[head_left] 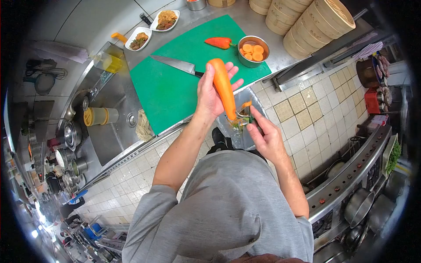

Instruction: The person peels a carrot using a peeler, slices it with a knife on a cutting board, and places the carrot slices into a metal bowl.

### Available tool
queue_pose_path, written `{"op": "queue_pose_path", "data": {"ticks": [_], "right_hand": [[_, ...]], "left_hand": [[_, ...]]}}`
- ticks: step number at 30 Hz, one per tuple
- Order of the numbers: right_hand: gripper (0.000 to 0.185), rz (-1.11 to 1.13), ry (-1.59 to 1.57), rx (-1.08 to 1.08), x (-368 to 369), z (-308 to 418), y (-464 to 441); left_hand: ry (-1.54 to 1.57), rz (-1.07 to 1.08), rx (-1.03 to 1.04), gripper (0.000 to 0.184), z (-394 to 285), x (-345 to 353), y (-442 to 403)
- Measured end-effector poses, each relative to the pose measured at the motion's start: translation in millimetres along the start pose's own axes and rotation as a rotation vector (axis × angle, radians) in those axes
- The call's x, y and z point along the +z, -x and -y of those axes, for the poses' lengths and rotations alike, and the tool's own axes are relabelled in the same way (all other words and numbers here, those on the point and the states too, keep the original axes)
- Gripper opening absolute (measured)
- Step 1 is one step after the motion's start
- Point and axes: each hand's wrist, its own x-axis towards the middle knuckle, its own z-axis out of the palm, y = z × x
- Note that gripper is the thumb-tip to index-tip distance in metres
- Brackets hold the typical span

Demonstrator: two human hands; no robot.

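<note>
My left hand (209, 97) holds a large peeled-looking carrot (222, 85), its thick end up by the thumb and its narrow end pointing down toward me. The fingers lie behind the carrot, with their tips sticking out to the right. In my right hand (266, 138) is a peeler (244, 115), its head against or right beside the carrot's narrow end. A strip of orange peel (246, 104) shows at the peeler. Beneath both hands is a grey bin (258, 100) with scraps in it, partly hidden.
A green cutting board (169, 96) bears a knife (175, 64) and a red pepper (218, 42). Carrot slices (252, 50) fill a metal bowl (251, 64) at its right edge. Bamboo steamers (302, 40) stand behind; a sink (114, 140) lies left, a stove (346, 175) right.
</note>
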Motion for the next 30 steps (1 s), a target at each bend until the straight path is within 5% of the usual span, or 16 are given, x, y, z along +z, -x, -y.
{"op": "queue_pose_path", "data": {"ticks": [10, 19, 24, 26, 30], "right_hand": [[0.051, -0.134, -0.077, -0.086, 3, 27, -37], [0.051, 0.110, 0.143, -0.032, 15, -27, 12], [0.048, 0.121, 0.056, 0.137, 14, -44, 19], [0.047, 0.137, 0.013, 0.302, 8, -38, 12], [0.048, 0.124, -0.102, 0.302, 19, -68, 15]], "left_hand": [[-0.162, 0.205, 0.091, 0.052, 12, 22, 30], [-0.012, -0.195, 0.201, 0.066, -3, 0, -4], [-0.095, -0.230, 0.425, 0.046, -33, -85, -17], [-0.143, -0.560, 0.356, 0.037, -54, -102, -5], [-0.315, -0.745, 0.344, 0.034, -61, -183, 2]]}}
